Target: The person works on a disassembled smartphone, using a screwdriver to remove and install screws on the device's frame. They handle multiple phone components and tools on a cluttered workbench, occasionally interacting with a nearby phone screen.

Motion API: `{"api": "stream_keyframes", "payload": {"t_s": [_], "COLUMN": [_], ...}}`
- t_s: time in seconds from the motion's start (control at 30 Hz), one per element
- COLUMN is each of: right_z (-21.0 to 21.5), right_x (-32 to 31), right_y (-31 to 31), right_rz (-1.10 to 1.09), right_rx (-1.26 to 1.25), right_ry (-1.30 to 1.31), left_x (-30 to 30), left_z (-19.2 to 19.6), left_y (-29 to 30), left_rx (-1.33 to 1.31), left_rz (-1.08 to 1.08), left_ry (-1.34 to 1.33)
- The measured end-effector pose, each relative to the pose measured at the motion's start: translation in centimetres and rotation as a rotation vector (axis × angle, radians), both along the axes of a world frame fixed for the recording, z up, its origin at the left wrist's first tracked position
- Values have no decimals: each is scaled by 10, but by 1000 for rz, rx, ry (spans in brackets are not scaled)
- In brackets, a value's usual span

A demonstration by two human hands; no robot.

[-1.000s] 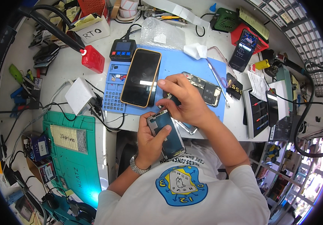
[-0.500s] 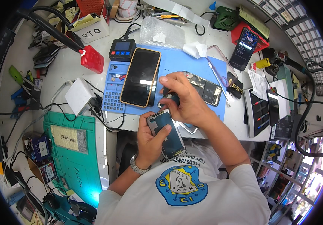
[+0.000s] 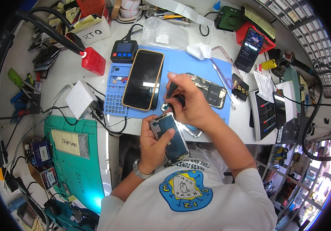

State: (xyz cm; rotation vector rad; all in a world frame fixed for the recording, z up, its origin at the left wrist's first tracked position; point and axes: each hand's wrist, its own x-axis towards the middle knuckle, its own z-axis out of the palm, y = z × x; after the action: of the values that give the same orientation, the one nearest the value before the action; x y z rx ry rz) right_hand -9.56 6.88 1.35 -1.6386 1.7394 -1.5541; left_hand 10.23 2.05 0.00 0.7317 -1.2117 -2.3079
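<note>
Above my lap, my left hand [image 3: 154, 140] grips a phone screen assembly [image 3: 172, 139], thumb across its dark back. My right hand [image 3: 190, 100] is closed round a slim black tool [image 3: 171, 90], probably a screwdriver, pointed down at the screen's upper end; its tip is too small to make out. Beyond the right hand lies an opened phone [image 3: 211, 91] with battery and inner parts exposed, on a blue work mat [image 3: 181, 59]. Another phone part [image 3: 191, 130] lies partly hidden under my right wrist at the bench edge. Left of my hands rests a phone in a tan-edged case [image 3: 144, 79].
A small black device with a screen [image 3: 124, 51] stands behind the cased phone. Leftward are a red bottle [image 3: 93, 61] and a white power adapter [image 3: 81, 96] with cables. On the right are a propped phone [image 3: 249, 50], tweezers [image 3: 220, 73] and a screwdriver case [image 3: 263, 115].
My right hand's fingers have shifted slightly on the black tool, showing more of its handle. The left hand and the screen assembly stay almost still.
</note>
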Motion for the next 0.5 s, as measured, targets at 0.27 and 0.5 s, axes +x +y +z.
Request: {"api": "stream_keyframes", "payload": {"t_s": [0.27,0.5], "right_z": [5,18], "right_x": [-13,-4], "right_y": [-9,-16], "right_rz": [-165,-288], "right_rx": [70,83], "right_ry": [15,-63], "left_x": [-3,-3], "left_z": [5,3], "left_y": [-1,-1], "left_rx": [31,38], "left_rz": [2,-13], "left_ry": [9,19]}}
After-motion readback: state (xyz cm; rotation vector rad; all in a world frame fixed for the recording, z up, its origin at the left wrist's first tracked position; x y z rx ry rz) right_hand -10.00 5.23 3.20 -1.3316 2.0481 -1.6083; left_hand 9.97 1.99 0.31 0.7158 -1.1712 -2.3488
